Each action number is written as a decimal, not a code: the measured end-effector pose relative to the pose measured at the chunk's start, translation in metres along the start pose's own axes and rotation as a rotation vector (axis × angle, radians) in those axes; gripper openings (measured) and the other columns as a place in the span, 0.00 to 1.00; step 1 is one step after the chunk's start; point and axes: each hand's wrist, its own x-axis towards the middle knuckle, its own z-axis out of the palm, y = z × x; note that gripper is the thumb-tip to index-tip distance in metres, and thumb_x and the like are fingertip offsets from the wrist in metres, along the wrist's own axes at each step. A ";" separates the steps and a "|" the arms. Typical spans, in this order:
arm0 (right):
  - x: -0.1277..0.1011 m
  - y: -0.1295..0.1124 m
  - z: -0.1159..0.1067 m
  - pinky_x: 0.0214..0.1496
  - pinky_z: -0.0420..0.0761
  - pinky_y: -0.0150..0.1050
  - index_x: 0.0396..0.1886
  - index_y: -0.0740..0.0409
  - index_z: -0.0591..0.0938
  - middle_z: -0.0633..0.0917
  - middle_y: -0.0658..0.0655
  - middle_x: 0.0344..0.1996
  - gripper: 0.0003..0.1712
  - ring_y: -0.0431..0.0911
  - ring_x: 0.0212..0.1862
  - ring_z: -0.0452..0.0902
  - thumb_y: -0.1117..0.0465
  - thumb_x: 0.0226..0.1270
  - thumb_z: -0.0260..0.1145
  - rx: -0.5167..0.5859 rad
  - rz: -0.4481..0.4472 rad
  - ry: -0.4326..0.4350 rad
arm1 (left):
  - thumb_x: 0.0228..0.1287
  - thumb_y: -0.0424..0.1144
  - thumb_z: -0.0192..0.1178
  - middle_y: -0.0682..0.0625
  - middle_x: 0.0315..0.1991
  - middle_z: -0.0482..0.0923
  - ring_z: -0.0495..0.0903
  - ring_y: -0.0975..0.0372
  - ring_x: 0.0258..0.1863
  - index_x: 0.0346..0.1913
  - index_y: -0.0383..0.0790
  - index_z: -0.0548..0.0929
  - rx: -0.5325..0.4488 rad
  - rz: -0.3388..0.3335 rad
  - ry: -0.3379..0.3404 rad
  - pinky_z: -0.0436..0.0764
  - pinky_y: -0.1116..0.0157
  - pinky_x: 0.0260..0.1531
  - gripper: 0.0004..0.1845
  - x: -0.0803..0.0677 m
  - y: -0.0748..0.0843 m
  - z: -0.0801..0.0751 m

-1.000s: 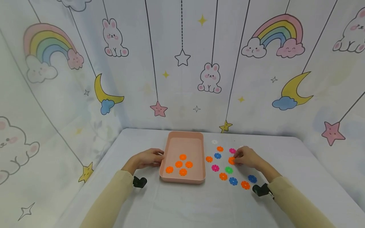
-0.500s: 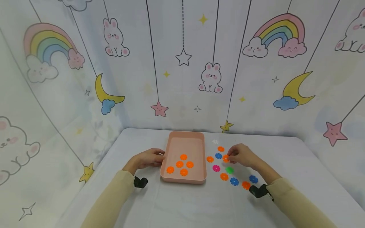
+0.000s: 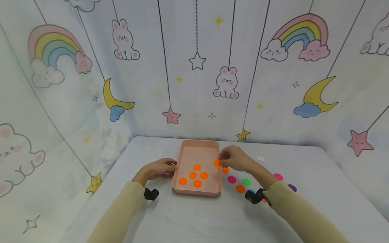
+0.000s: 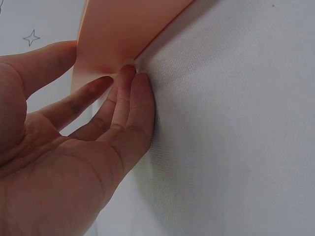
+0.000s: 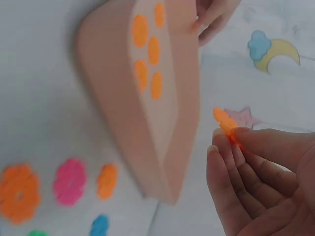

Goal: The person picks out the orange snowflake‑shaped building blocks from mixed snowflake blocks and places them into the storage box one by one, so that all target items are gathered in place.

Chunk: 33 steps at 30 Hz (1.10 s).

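A pink rectangular tray point(image 3: 199, 153) lies on the white table with several orange flower-shaped discs point(image 3: 192, 175) on its floor. At the tray's left side, my left hand point(image 3: 158, 168) touches the outer wall; in the left wrist view the fingertips point(image 4: 127, 71) rest against the pink wall, fingers loosely bent. My right hand point(image 3: 237, 158) is by the tray's right rim. Between thumb and fingers it pinches one orange flower-shaped disc point(image 5: 226, 124), held up clear of the tray floor.
Right of the tray lie loose flower-shaped discs: orange point(image 3: 240, 188), pink point(image 3: 232, 179), green point(image 3: 246, 182), white point(image 3: 261, 158) and purple point(image 3: 292, 188). My right forearm covers part of that group. A patterned curtain point(image 3: 194, 98) hangs behind the table.
My right hand has carried the pinched orange disc leftward from among the loose discs to the tray's right rim. My left hand keeps its place at the tray's left wall.
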 end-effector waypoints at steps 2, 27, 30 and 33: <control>0.008 -0.011 0.005 0.42 0.88 0.48 0.38 0.65 0.83 0.87 0.58 0.31 0.02 0.50 0.34 0.85 0.70 0.67 0.67 0.002 0.001 -0.010 | 0.75 0.40 0.60 0.38 0.64 0.74 0.81 0.55 0.53 0.70 0.31 0.71 -0.003 0.008 -0.005 0.80 0.54 0.62 0.27 0.000 0.001 0.001; 0.111 -0.016 0.087 0.39 0.82 0.38 0.36 0.62 0.84 0.85 0.57 0.34 0.01 0.50 0.36 0.78 0.70 0.66 0.68 -0.017 0.228 0.004 | 0.76 0.40 0.60 0.38 0.62 0.76 0.82 0.54 0.54 0.70 0.30 0.69 -0.006 0.001 -0.027 0.80 0.54 0.61 0.27 0.002 0.000 -0.006; 0.113 -0.010 0.092 0.39 0.83 0.38 0.36 0.63 0.84 0.84 0.57 0.33 0.03 0.51 0.37 0.78 0.71 0.66 0.66 0.012 0.265 0.010 | 0.76 0.39 0.60 0.38 0.61 0.76 0.81 0.54 0.53 0.70 0.30 0.70 -0.026 -0.009 -0.026 0.79 0.53 0.62 0.26 0.003 0.001 -0.005; 0.116 -0.007 0.094 0.38 0.82 0.38 0.37 0.65 0.84 0.84 0.57 0.32 0.02 0.50 0.36 0.78 0.71 0.65 0.69 0.011 0.268 0.014 | 0.76 0.38 0.59 0.39 0.61 0.76 0.82 0.55 0.52 0.70 0.31 0.71 -0.033 -0.015 -0.019 0.79 0.53 0.62 0.25 0.003 0.001 -0.004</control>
